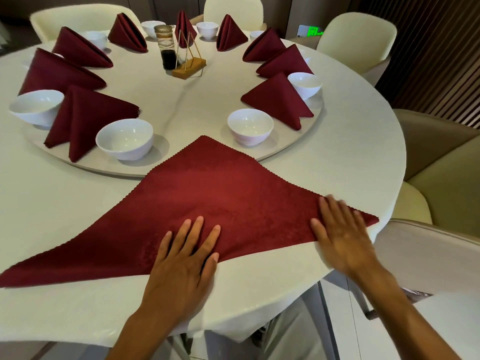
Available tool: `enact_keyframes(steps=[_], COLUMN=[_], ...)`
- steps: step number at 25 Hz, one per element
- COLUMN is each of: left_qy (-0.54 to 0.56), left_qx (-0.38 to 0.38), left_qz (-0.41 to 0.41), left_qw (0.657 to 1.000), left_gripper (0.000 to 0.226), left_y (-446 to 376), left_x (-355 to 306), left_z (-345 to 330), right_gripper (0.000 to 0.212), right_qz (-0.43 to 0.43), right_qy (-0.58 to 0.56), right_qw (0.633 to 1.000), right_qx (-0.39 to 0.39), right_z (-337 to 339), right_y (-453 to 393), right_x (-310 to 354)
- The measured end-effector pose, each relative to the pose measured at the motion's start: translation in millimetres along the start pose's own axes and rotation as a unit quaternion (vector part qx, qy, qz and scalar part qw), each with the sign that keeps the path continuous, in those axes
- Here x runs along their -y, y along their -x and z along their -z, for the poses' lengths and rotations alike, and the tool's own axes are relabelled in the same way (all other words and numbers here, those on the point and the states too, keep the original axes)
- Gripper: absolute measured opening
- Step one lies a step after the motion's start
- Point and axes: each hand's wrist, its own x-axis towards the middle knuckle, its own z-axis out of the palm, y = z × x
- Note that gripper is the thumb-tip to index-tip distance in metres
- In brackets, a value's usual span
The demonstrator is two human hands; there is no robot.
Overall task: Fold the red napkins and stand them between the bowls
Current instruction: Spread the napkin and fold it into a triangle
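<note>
A red napkin (207,193) lies flat as a triangle on the near part of the round white table (65,203), its tip pointing away between two white bowls (124,139) (250,126). My left hand (181,261) presses flat on the napkin's near folded edge at the middle. My right hand (340,232), blurred, lies flat on the napkin's right corner near the table edge. Several folded red napkins (85,118) stand between further bowls around the turntable ring.
A raised round turntable (181,105) carries the bowls and standing napkins. At its centre stand a dark sauce bottle (166,48) and a wooden holder (188,66). Cream chairs (358,40) surround the table; one chair back (428,248) is close at my right.
</note>
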Motion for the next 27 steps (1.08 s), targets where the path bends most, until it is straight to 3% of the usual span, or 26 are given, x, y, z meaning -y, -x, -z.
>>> enact_keyframes(steps=[2, 5, 7, 13, 17, 20, 23, 26, 27], left_qy=[0.004, 0.008, 0.010, 0.072, 0.037, 0.135, 0.218, 0.265, 0.307], left_qx=[0.000, 0.011, 0.023, 0.058, 0.072, 0.095, -0.008, -0.102, -0.123], left_qz=[0.000, 0.001, 0.004, -0.011, 0.048, 0.097, 0.164, 0.172, 0.188], left_qw=[1.000, 1.000, 1.000, 0.996, 0.996, 0.981, 0.962, 0.943, 0.925], left_gripper=[0.053, 0.053, 0.053, 0.061, 0.067, 0.066, 0.050, 0.024, 0.029], left_y=[1.0, 0.4, 0.5, 6.2, 41.3, 90.6, 105.9, 94.3, 91.1], left_x=[-0.2, -2.5, -2.0, 10.3, 113.2, 197.3, 218.1, 208.4, 206.1], left_z=[0.6, 1.9, 0.8, 18.5, 38.4, 68.0, 77.7, 76.5, 79.8], right_gripper=[0.087, 0.068, 0.062, 0.064, 0.065, 0.065, 0.065, 0.065, 0.064], right_qz=[-0.001, 0.145, 0.218, 0.206, 0.207, 0.214, 0.219, 0.220, 0.224], right_qy=[0.005, -0.031, -0.042, -0.002, -0.003, -0.004, -0.017, -0.040, -0.053], right_qw=[0.998, 0.981, 0.968, 0.974, 0.974, 0.973, 0.972, 0.969, 0.966], right_qx=[-0.065, -0.127, -0.121, -0.092, -0.087, -0.086, -0.079, -0.104, -0.122], right_z=[3.4, -11.8, -26.6, -47.9, -48.3, -45.9, -47.5, -44.0, -39.2], right_y=[3.6, 21.6, 37.0, 37.1, 36.0, 36.2, 38.0, 38.9, 40.6], right_x=[7.7, 98.4, 148.2, 152.5, 157.8, 155.3, 156.4, 155.6, 156.7])
